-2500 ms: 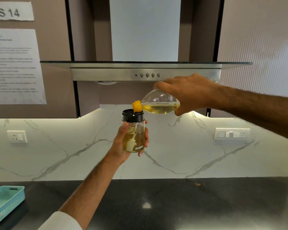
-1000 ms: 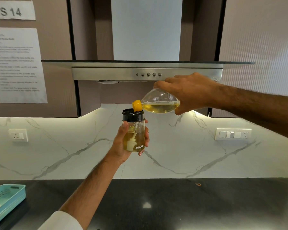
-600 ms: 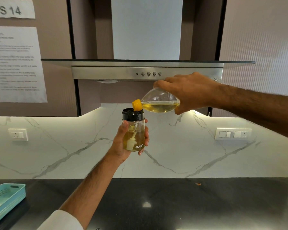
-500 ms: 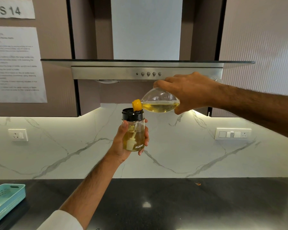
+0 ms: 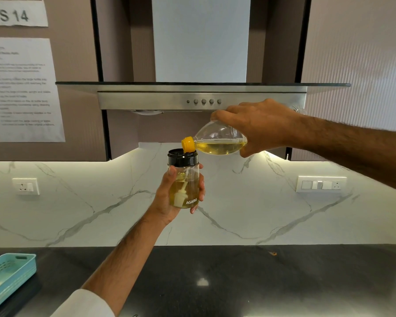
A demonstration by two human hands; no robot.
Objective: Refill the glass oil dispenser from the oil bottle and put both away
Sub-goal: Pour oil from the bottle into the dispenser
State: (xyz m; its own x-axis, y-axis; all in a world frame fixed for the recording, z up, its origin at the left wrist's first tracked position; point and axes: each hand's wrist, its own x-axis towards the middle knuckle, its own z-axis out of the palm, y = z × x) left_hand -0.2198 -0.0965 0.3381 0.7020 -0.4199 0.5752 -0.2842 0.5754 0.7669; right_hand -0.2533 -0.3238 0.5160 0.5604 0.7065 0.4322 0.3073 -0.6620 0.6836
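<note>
Pouring oil into the jar
The right hand (image 5: 258, 125) grips the tipped oil bottle (image 5: 217, 141); the left hand (image 5: 169, 197) grips the half-full glass jar (image 5: 185, 186), black lid on.

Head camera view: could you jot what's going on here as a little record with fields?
left hand: holds the dispenser upright above the counter
right hand: holds the bottle tipped, its yellow nozzle at the dispenser's black lid
dispenser: partly filled with oil
stream of oil: cannot tell
tray: teal, at the counter's left edge
</note>
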